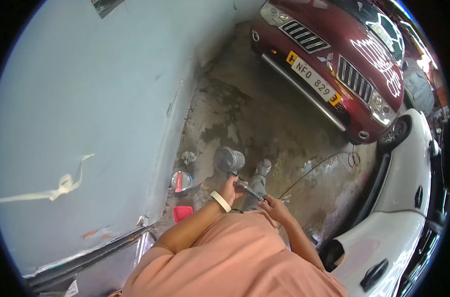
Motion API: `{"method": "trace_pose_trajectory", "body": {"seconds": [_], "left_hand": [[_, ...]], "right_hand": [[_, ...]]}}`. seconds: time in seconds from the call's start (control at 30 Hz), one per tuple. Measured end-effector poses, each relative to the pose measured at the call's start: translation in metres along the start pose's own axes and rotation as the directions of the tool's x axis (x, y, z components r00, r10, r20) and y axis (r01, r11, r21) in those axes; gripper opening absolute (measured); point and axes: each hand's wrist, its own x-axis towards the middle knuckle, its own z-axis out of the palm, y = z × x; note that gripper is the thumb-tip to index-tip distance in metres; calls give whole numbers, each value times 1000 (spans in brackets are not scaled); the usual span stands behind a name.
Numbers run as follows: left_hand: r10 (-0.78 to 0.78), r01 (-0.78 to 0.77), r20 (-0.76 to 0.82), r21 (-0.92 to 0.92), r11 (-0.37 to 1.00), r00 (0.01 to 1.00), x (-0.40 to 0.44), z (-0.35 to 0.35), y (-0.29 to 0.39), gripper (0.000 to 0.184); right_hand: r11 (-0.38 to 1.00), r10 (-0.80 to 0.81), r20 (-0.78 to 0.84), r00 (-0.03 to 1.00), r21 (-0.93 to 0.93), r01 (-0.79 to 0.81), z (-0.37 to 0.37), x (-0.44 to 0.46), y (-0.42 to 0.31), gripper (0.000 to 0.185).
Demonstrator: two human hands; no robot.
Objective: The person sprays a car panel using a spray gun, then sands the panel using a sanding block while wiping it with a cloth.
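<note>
A grey metal spray gun (249, 189) is held in front of my body with both hands. My left hand (230, 191) is closed around its front part, close to a greyish cup (230, 159) that appears joined to the gun. The fingers of my right hand (276, 207) close on the gun's other end. A roll of masking tape (220, 202) sits around my left wrist like a bracelet. From near my right hand, a thin dark hose (311, 170) runs over the floor; its connection to the gun is hidden.
A maroon car (309, 44) faces me ahead; a white car (398, 208) stands at the right. Along the left runs a light blue wall (96, 99) with a tape strip (61, 187). On the wet floor are a tin (187, 181), a pink container (183, 214) and a crumpled rag (189, 157).
</note>
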Motion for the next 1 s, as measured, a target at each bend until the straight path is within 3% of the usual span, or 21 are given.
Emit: {"method": "trace_pose_trajectory", "body": {"seconds": [0.1, 0.2, 0.23, 0.3, 0.37, 0.43, 0.5, 0.53, 0.57, 0.63, 0.67, 0.7, 0.77, 0.8, 0.83, 0.87, 0.93, 1.0], "left_hand": [[4, -4, -74, -3, 1000, 997, 61, 36, 1, 28], [-13, 7, -215, -30, 1000, 977, 131, 68, 2, 30], [-13, -5, -243, -73, 997, 970, 150, 75, 2, 31], [23, -77, -335, -147, 986, 942, 176, 101, 23, 30], [56, -141, -421, -174, 975, 905, 189, 106, 32, 29], [75, -205, -506, -207, 957, 860, 191, 118, 55, 27], [114, -270, -548, -213, 939, 829, 193, 113, 68, 27], [133, -295, -562, -209, 932, 816, 195, 110, 74, 28], [123, -316, -610, -218, 923, 783, 198, 108, 83, 26], [134, -377, -621, -277, 884, 772, 206, 94, 93, 26], [139, -405, -627, -303, 863, 767, 209, 87, 97, 25], [147, -454, -646, -339, 824, 749, 209, 86, 104, 27], [160, -515, -682, -357, 780, 714, 211, 79, 117, 28], [163, -541, -697, -365, 758, 699, 213, 76, 124, 29], [122, -564, -764, -348, 749, 634, 216, 75, 132, 29], [129, -597, -763, -376, 709, 633, 223, 67, 135, 29], [147, -651, -758, -424, 630, 636, 241, 39, 136, 28], [90, -659, -784, -447, 605, 614, 264, 18, 144, 27]], "right_hand": [[993, -110, 6, 994, -48, 110, -56, 57, 26, 39], [997, -39, 42, 998, -70, 42, -124, 111, 64, 40], [994, 79, 130, 988, -86, -69, -165, 115, 40, 41], [961, 4, 217, 976, -270, 56, -222, 161, 120, 51], [880, 123, 258, 958, -475, 15, -303, 190, 174, 59], [766, 265, 294, 918, -642, -16, -393, 230, 164, 65], [703, 161, 170, 972, -712, 8, -449, 267, 76, 59], [715, 0, 101, 995, -695, 71, -466, 294, 49, 53], [722, -164, 25, 986, -678, 138, -481, 324, 20, 48], [709, -449, 73, 891, -578, 404, -498, 390, -63, 41], [684, -441, 22, 897, -639, 352, -496, 413, -118, 39], [610, -627, 52, 778, -588, 531, -499, 452, -150, 35], [537, -747, -23, 664, -608, 584, -470, 446, -293, 32], [294, -926, -11, 378, -651, 700, -463, 464, -332, 33], [325, -923, -31, 383, -593, 737, -449, 448, -385, 36], [370, -922, -85, 377, -481, 795, -441, 461, -414, 38], [577, -816, -105, 569, -219, 787, -407, 457, -464, 40], [570, -776, 35, 629, -386, 725, -370, 496, -470, 42]]}}
